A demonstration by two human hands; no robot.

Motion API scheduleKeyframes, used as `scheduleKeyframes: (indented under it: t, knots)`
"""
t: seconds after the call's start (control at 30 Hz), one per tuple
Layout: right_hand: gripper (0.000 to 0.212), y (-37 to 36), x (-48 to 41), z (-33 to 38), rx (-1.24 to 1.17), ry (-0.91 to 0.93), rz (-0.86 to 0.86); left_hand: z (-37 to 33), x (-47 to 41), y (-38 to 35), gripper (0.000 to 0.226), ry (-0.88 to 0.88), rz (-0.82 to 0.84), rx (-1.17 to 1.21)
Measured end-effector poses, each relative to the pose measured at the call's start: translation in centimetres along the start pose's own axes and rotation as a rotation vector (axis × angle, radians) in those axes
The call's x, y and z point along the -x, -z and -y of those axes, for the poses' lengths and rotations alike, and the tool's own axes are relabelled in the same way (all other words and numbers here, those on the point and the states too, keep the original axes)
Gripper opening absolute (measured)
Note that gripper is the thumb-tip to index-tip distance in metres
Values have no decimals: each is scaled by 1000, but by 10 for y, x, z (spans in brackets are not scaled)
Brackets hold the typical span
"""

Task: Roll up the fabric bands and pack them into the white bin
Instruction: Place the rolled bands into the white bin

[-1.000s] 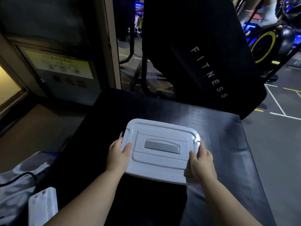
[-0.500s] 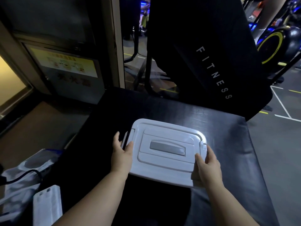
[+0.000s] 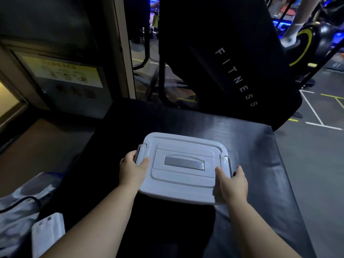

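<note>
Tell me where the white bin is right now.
In the head view the white bin, lid on, is at centre over the black padded bench, held between the left hand on its left end and the right hand on its right end.

The white bin (image 3: 176,193) is rectangular plastic with rounded corners, lid (image 3: 186,147) closed on top, grey recessed handle (image 3: 184,163) in the lid's middle, grey latches (image 3: 140,152) at both short ends, lying flat and slightly turned at the near middle of the black bench (image 3: 251,146), contents hidden.
</note>
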State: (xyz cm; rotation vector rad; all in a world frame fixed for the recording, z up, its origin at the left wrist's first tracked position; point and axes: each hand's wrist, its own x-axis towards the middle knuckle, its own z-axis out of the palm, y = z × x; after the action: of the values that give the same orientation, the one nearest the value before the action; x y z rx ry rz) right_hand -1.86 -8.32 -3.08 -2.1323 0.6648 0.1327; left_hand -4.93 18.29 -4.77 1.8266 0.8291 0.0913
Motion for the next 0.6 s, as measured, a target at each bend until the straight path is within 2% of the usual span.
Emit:
scheduleKeyframes:
  t: [0.07,0.23,0.6]
  knots:
    - [78,0,-1,-1,-14,-9,-7,1,1,-1,44,0,31,25]
    - [36,0,-2,-3,-92,-60,28,3,4,-2,43,-59,28,-3]
    - [32,1,0,0,-60,-22,73,2,9,-3,41,-110,-5,-89]
